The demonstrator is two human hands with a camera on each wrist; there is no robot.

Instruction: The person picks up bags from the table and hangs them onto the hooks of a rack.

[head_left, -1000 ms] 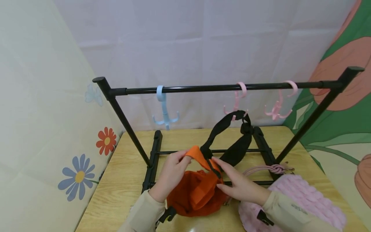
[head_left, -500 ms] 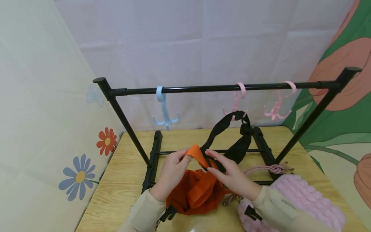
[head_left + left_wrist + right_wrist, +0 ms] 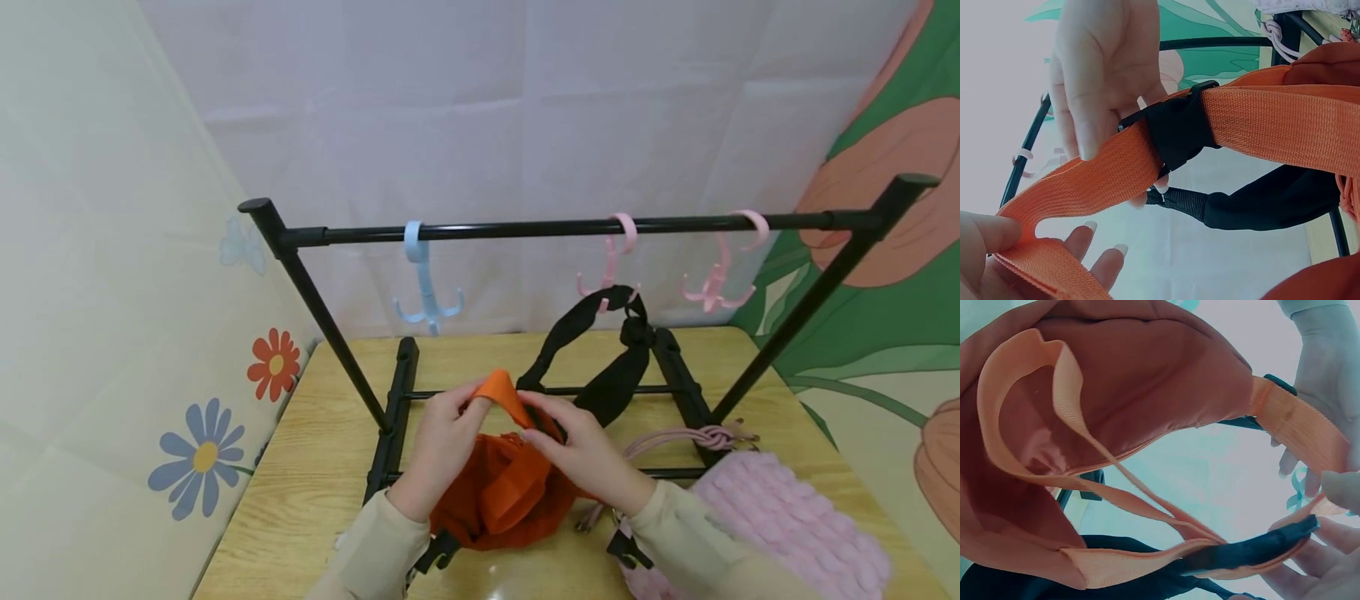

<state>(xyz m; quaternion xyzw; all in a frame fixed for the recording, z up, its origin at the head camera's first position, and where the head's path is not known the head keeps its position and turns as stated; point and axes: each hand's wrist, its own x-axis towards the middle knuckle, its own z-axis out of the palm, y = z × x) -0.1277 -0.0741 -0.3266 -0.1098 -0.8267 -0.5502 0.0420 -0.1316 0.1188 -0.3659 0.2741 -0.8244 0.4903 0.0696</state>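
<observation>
An orange fabric bag (image 3: 536,527) is being held low in front of the black metal rack (image 3: 517,229); whether the wooden worktop (image 3: 292,500) is being touched cannot be told. Its flat orange webbing strap (image 3: 1279,125) is being pinched into a loop by the left hand (image 3: 442,442) and gripped near the black plastic buckle (image 3: 1179,128) by the right hand (image 3: 592,454). With slack being left folded, a twist could be getting drawn into the buckle. With the black cloth strap (image 3: 618,392) lying so close behind, a snag may be being risked. The pink puffy bag (image 3: 795,525), being overlapped by the pale right sleeve (image 3: 693,537), could be getting nudged.
</observation>
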